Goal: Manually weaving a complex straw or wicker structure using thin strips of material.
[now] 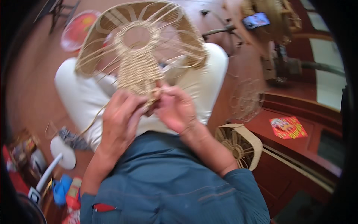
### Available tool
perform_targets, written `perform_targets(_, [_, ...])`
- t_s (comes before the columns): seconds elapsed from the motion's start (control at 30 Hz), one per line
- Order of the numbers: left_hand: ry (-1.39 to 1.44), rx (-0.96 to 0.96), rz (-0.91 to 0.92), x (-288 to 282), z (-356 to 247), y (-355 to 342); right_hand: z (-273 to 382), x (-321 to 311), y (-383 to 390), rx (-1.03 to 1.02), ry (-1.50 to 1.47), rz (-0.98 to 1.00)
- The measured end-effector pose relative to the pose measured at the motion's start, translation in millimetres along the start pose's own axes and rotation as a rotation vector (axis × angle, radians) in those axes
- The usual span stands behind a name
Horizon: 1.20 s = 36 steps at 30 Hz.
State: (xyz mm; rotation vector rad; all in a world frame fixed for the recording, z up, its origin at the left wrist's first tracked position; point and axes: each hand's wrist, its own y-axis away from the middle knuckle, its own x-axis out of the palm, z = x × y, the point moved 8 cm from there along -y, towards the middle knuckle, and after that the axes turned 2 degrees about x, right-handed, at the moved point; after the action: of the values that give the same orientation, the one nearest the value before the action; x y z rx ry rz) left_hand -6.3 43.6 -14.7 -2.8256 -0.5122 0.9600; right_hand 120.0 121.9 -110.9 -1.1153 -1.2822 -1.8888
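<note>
A partly woven straw piece [138, 72] rests over my lap, with a ring, spoke-like bare strands and a curved woven rim above a dense band. My left hand [123, 114] grips the band's lower edge, fingers curled; a loose cord [93, 121] trails from near it down to the left. My right hand [173, 106] pinches at the band's lower right corner, where its fingertips are partly hidden and blurred.
At right are a woven piece [253, 153], a wire frame [246, 100], a red card [287, 127] on a red wooden ledge and a lit phone [255, 20]. At left are a pink basin [80, 30], a white lamp [63, 152] and blue items [61, 190].
</note>
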Motion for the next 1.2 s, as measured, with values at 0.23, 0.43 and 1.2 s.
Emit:
perform_targets(0.23, [0.064, -0.067, 0.048, 2.7, 12.2, 0.9, 21.2, 10.2, 5.6, -0.176, 0.502, -0.293])
perform_targets(0.43, [0.048, -0.049, 0.028, -0.1, 8.7, 0.6, 57.8, 43.2, 31.8, -0.664, 1.145, -0.451])
perform_targets(1.2, [0.036, 0.03, -0.017, -0.2, 4.7, 1.0, 25.0, 18.9, 28.7, 0.0, 0.317, -0.041])
